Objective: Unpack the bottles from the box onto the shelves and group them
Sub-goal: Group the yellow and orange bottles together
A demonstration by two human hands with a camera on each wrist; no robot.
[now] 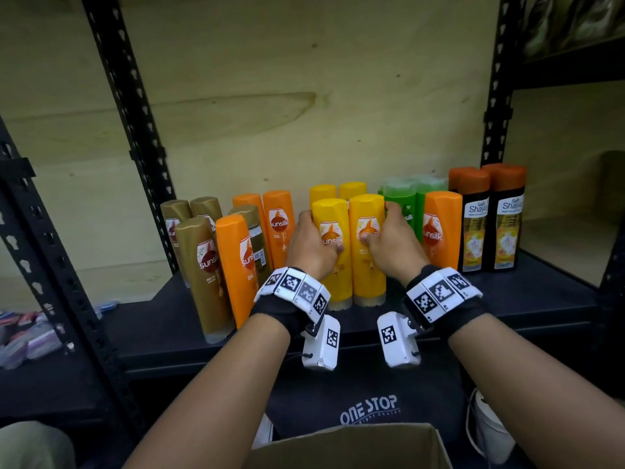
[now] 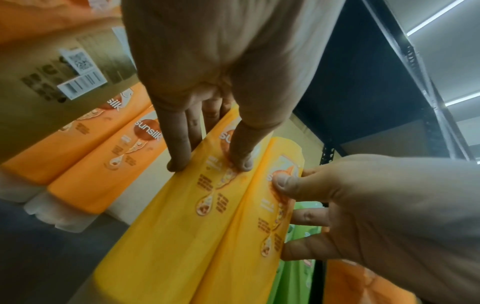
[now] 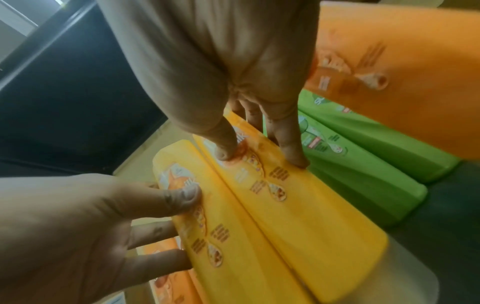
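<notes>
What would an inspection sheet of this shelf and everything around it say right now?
Surface: dark shelf, bottles standing upright.
Job's things: two front yellow bottles side by side; gold, orange, green and black bottles around them; cardboard box below.
Clutter: packets on the neighbouring shelf.
Hands: left hand grips one yellow bottle, right hand the other.
Cables: white cord, lower right.
Surroundings: plywood back wall.

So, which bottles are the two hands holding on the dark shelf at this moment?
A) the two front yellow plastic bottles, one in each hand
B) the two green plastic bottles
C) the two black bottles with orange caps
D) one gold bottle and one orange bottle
A: the left hand grips the left front yellow plastic bottle and the right hand grips the right front yellow plastic bottle, thumbs on the labels.
</notes>
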